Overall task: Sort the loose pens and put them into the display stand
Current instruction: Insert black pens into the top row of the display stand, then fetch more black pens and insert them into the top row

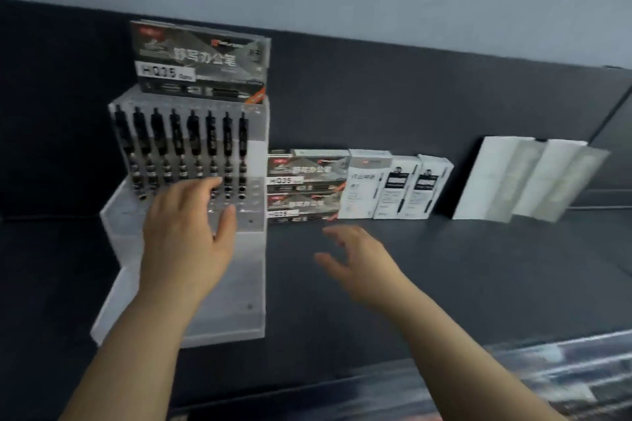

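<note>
Eight black pens (pixel 181 147) are standing upright, side by side, in the top row of the clear display stand (pixel 239 284). The stand is sitting at the left of the dark shelf (pixel 444 267), with its printed header card (pixel 198 58) rising against the dark back panel (pixel 376 96). Just beside the stand's right edge, two dark pen boxes (pixel 304 188) are lying stacked, close against three white boxes (pixel 393 188) standing in a row. Well apart to the right, pale folded packets (pixel 526 181) are leaning on the back panel. Bare shelf is running from the boxes forward to the blurred front edge.

I am reaching my left hand (pixel 186 236) over the stand's lower steps, fingers straight, thumb out, fingertips at the pens' lower ends; whether they are touching I cannot tell. I am hovering my right hand (pixel 355 260) above the bare shelf, fingers loosely spread, holding nothing. The hands are apart.
</note>
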